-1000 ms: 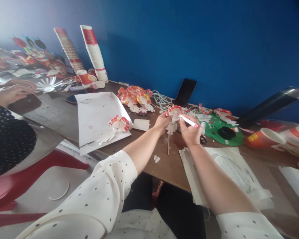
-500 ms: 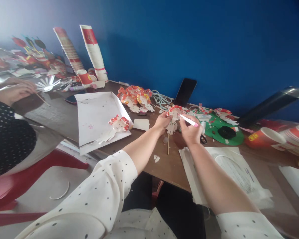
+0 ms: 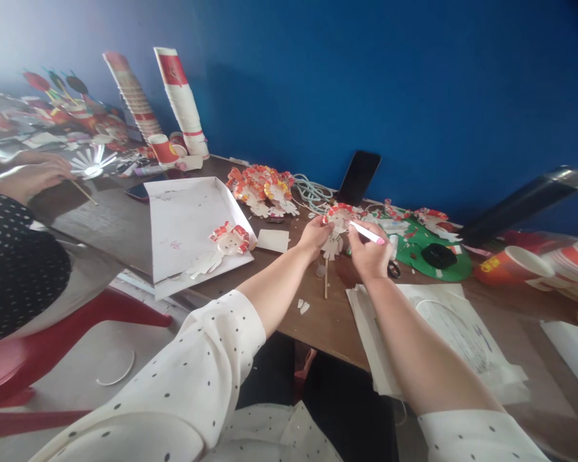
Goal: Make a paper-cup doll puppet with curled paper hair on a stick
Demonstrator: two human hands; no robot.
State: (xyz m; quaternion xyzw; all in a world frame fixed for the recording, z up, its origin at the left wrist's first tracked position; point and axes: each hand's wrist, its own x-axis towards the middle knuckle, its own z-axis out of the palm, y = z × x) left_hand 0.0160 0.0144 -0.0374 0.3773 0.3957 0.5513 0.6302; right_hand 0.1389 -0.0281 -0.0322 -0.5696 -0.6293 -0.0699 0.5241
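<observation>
Pinched in my left hand (image 3: 315, 235) is a paper figure (image 3: 340, 219) with a red curled fringe around its white face. A white paper body hangs below the face, and a thin wooden stick (image 3: 325, 282) sticks out under it. My right hand (image 3: 372, 255) is closed around a white and pink marker (image 3: 367, 232), its tip at the right edge of the face; I cannot tell whether it touches. Another red-fringed paper figure (image 3: 230, 241) lies on a white sheet to the left. Behind it is a pile of similar paper figures (image 3: 262, 186).
A phone (image 3: 359, 178) leans on the blue wall. Paper cup stacks (image 3: 185, 106) stand at the back left. On the right are a green disc (image 3: 414, 253), a paper stack (image 3: 443, 301), a cup (image 3: 513, 266) and a dark cylinder (image 3: 525, 205). A co-worker's hands (image 3: 33, 174) hold a stick at far left.
My right hand and the marker have shifted very slightly to the right. The co-worker's hands moved a little. My left hand keeps its hold on the paper figure.
</observation>
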